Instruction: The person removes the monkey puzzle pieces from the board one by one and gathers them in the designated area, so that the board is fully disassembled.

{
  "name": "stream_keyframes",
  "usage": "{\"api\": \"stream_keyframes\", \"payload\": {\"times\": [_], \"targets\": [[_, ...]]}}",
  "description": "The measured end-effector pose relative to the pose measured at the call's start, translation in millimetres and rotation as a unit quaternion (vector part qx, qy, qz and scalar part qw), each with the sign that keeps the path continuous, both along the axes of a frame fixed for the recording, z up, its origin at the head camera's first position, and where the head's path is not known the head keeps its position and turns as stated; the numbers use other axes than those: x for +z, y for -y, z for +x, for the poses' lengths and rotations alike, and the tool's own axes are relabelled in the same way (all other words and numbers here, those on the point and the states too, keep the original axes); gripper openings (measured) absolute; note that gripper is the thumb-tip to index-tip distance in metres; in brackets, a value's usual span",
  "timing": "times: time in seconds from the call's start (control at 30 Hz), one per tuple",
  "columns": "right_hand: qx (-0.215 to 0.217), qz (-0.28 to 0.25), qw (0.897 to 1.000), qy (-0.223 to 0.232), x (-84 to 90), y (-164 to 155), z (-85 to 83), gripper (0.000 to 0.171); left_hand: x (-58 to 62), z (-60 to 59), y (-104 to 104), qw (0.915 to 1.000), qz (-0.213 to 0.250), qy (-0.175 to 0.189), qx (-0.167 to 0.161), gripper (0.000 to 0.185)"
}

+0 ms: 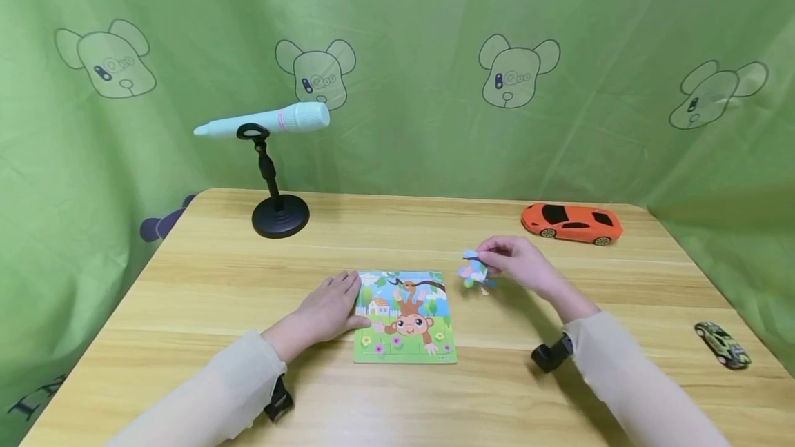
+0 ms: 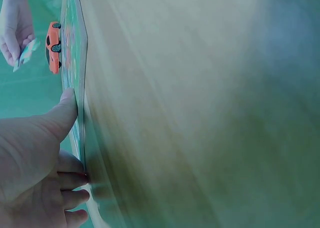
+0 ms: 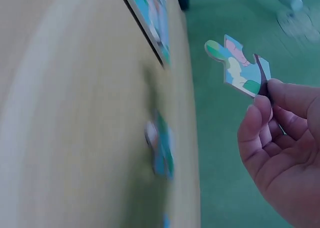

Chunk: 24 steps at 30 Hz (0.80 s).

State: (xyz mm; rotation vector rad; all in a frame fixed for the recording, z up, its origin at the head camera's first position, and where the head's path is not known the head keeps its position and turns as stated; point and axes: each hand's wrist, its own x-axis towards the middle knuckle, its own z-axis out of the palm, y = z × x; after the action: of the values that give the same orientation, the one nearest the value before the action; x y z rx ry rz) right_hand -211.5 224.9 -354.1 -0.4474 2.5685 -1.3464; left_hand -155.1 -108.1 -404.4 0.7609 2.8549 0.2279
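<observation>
A square jigsaw puzzle with a hanging monkey on it lies flat on the table. My left hand rests along its left edge, fingers straight, and the thumb reaches over the near part of that side. To the right of the puzzle, my right hand pinches a jigsaw piece between thumb and fingertips, held above the table. Blue, green and pink print shows on the piece, with a dark branch. Beneath it, loose puzzle pieces lie on the wood, partly covered by the held one in the head view.
An orange toy car stands at the back right. A small camouflage toy car sits near the right edge. At the back left, a light blue microphone rests on a black stand. A green curtain hangs behind the table.
</observation>
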Motion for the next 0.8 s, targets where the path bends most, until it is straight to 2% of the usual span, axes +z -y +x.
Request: {"api": "stream_keyframes", "payload": {"times": [0.23, 0.37, 0.57, 0.8], "targets": [[-0.029, 0.056, 0.996, -0.064, 13.4, -51.2, -1.6, 0.026, 0.5, 1.0, -0.1, 1.0000, 0.005, 0.000, 0.001, 0.078], [-0.040, 0.086, 0.993, -0.078, 13.1, -83.3, -3.1, 0.028, 1.0, 1.0, -0.4, 1.0000, 0.005, 0.002, 0.002, 0.078], [-0.069, 0.125, 0.988, -0.056, 1.6, -126.5, -6.2, 0.035, 0.9, 0.8, -0.4, 1.0000, 0.003, 0.001, 0.002, 0.078], [-0.072, 0.157, 0.985, -0.023, -15.2, -156.8, -11.1, 0.035, 0.8, 1.5, -0.8, 1.0000, 0.002, 0.000, 0.001, 0.077]]}}
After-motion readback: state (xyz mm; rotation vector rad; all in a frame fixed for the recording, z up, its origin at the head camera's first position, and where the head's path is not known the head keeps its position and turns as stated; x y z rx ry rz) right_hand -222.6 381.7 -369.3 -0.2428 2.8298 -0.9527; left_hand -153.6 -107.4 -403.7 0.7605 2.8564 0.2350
